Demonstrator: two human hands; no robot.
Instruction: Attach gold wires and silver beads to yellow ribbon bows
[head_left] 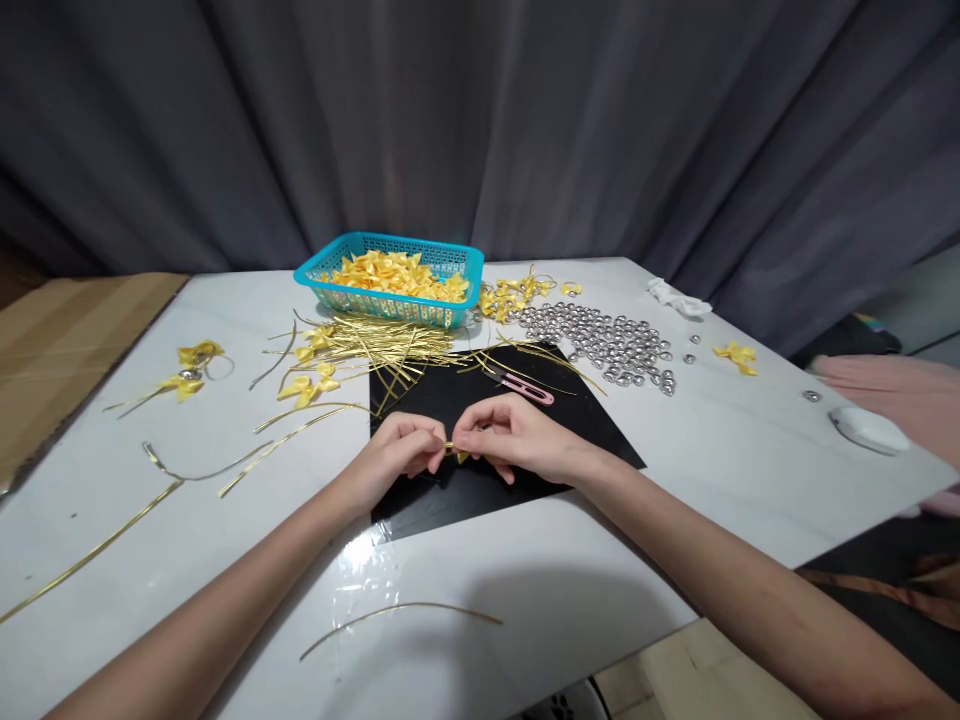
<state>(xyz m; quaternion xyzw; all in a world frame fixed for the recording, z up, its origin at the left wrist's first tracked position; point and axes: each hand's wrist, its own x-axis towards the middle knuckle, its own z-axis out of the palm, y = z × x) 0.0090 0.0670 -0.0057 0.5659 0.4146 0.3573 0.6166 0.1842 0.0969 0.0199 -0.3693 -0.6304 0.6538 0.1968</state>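
Note:
Both hands meet over a black mat (420,505) on the white table. My left hand (405,445) is closed in a pinch on a short gold twist tie (450,447). Right beside it, the thumb and fingers of my right hand (517,435) pinch the same tie, with a bit of yellow ribbon (463,457) showing just below. The fingers cover most of what is held. Just beyond my right hand lie pink-handled thread snips (529,388). A pile of gold twist ties (382,340) spreads over the mat's far left corner.
At the back stands a blue basket (390,304) of yellow ribbon bows (397,275). Silver heart-shaped beads (607,340) lie to its right. Loose bows (195,370) and ties (97,550) are on the left. A white computer mouse (870,430) sits near the right edge.

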